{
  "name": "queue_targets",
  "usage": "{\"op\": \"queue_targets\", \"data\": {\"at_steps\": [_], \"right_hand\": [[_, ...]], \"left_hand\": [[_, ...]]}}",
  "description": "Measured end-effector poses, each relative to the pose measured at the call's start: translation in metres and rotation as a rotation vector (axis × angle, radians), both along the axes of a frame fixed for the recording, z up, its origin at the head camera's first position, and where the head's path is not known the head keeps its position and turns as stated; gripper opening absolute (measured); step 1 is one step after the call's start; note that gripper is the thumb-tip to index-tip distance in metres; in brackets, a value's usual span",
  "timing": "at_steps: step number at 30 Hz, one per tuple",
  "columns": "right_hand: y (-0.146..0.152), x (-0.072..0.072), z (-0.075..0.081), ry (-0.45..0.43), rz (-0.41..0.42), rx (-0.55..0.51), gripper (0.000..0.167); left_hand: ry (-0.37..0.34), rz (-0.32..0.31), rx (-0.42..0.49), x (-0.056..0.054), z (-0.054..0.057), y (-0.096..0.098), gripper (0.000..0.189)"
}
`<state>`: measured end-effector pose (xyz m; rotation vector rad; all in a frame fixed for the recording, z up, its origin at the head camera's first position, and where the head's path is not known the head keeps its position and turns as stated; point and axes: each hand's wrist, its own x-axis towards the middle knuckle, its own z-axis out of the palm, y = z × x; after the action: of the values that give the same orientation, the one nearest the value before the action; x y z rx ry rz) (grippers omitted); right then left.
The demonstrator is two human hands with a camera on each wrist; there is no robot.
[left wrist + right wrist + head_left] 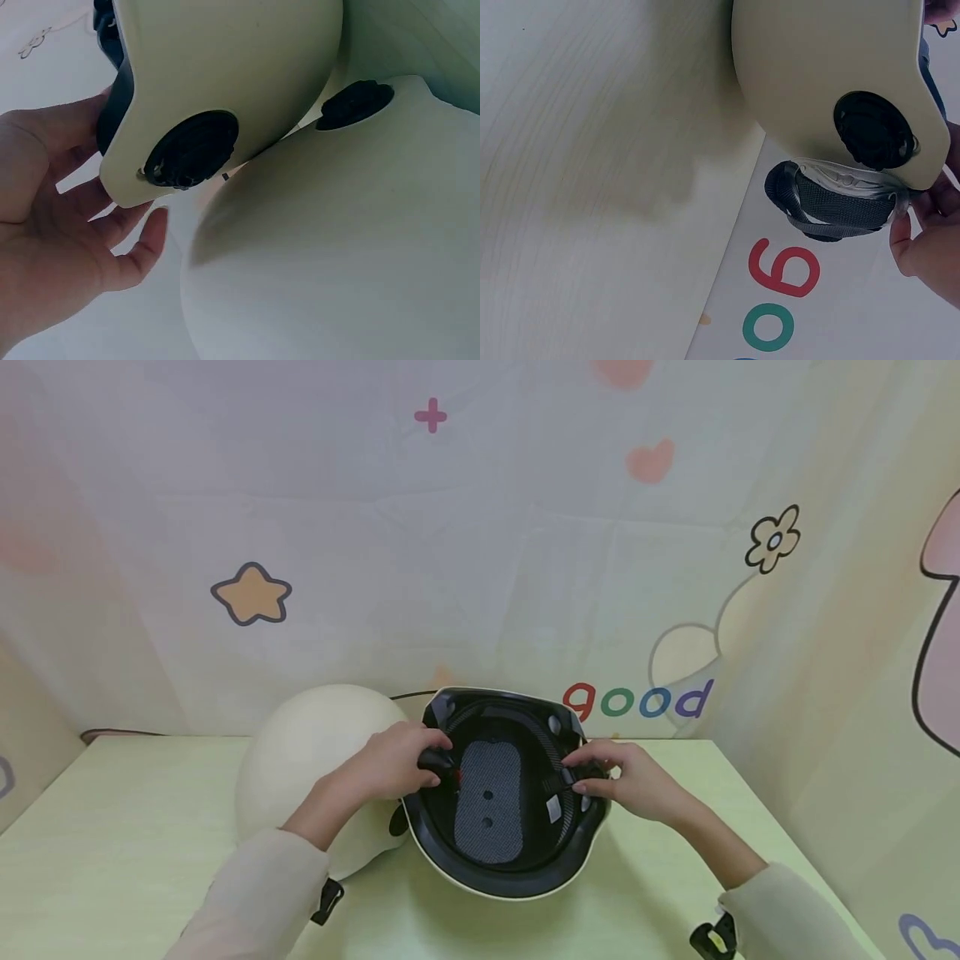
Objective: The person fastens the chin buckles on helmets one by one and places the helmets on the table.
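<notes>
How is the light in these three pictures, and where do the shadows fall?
Head view: soft, fairly even light, with a faint shadow on the table below the helmet; left wrist view: looks dimmer, the white dome shaded near the helmet; right wrist view: a broad, soft-edged shadow on the table beside the helmet.

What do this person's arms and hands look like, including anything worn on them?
The left hand and right hand are bare, with no gloves visible. The left sleeve and right sleeve are pale off-white and plain, ending partway down the forearms. A small black fitting shows by the left cuff, another by the right.
</notes>
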<state>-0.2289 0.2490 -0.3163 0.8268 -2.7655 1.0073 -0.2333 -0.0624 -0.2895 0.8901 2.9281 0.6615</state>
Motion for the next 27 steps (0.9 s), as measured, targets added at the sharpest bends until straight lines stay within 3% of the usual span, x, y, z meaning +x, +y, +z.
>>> {"op": "queue_targets", "data": {"at_steps": [8, 17, 23, 27], "right_hand": [[0.001, 0.002, 0.003, 0.014, 0.004, 0.000, 0.025], [0.002, 0.006, 0.008, 0.006, 0.002, -0.005, 0.026], [0.002, 0.006, 0.009, -0.014, -0.006, -0.009, 0.025], [0.001, 0.007, 0.013, -0.026, -0.015, -0.026, 0.026]], "left_hand": [[-0.013, -0.005, 0.099, -0.001, 0.000, 0.001, 0.029], [0.010, -0.056, 0.035, -0.001, 0.004, 0.002, 0.040], [0.056, -0.098, 0.020, 0.000, 0.002, -0.003, 0.021], [0.112, -0.100, 0.081, 0.001, 0.000, -0.006, 0.010]]}}
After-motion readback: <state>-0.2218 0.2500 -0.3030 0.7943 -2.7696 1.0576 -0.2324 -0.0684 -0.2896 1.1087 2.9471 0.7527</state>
